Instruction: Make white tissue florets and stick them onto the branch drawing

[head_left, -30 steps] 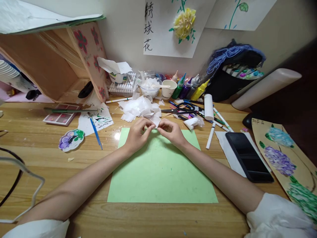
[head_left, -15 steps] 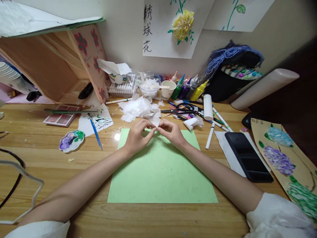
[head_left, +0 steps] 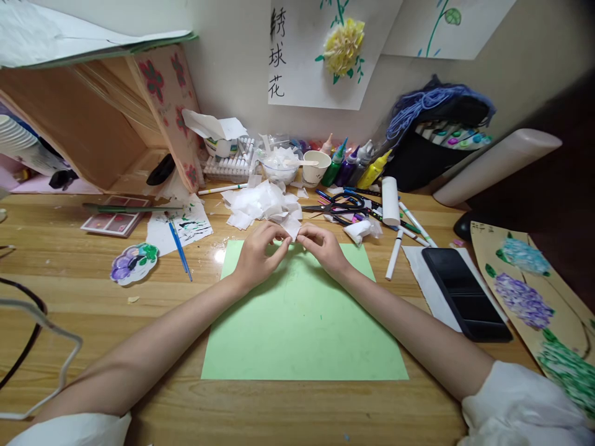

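Over the far edge of the green sheet (head_left: pixel 304 316), my left hand (head_left: pixel 261 255) and my right hand (head_left: pixel 324 251) meet almost fingertip to fingertip. Both are closed in a pinch, thumb against forefinger, at the lower corner of a small piece of white paper (head_left: pixel 292 227). The fingers partly cover that corner, so its exact fold cannot be made out. Right behind the hands lies a loose pile of white paper pieces (head_left: pixel 258 201). Black-handled scissors (head_left: pixel 341 205) rest to the right of the pile.
A paper cup (head_left: pixel 316 168), paint bottles (head_left: pixel 348 167) and a bowl of paper scraps (head_left: pixel 279 166) line the wall. On the left are a paint palette (head_left: pixel 134 263) and blue brushes (head_left: pixel 180 249). A black phone-like object (head_left: pixel 467 294) and a flower picture (head_left: pixel 525 285) lie right.
My fingertips have shifted slightly and stand a little farther apart than half a second ago. Both hands stay at the same place; the view has tilted very slightly.
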### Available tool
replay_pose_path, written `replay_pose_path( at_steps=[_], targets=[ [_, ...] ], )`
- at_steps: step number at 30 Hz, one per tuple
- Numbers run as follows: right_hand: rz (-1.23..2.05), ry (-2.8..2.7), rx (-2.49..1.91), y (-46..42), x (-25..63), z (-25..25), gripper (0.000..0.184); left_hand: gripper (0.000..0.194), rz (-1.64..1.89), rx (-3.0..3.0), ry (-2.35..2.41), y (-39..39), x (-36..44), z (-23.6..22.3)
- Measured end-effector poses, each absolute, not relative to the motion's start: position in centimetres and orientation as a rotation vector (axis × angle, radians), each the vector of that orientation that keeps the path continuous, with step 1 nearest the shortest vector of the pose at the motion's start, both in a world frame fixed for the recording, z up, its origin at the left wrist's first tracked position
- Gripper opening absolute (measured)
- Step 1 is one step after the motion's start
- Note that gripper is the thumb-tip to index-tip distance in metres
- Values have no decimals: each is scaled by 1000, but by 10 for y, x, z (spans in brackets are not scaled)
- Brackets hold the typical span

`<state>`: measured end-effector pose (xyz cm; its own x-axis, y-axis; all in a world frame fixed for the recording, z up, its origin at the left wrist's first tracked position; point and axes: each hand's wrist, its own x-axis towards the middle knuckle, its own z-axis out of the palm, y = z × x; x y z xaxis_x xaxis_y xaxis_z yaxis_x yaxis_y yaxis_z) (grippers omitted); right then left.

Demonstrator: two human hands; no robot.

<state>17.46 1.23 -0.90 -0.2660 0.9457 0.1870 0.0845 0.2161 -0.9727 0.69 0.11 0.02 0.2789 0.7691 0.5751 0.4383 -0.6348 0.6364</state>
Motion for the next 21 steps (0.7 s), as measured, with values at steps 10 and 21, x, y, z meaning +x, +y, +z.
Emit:
replay_pose_path(
  at_steps=[10,21],
  targets=[
    [1168,-1594,-1011,12,174,-7,17,6,1317,2194,1144,1,7,-3],
    [1146,-1614,-1008,12,174,-9,16,8,1342,2185,1172,0,6,-3]
  ],
)
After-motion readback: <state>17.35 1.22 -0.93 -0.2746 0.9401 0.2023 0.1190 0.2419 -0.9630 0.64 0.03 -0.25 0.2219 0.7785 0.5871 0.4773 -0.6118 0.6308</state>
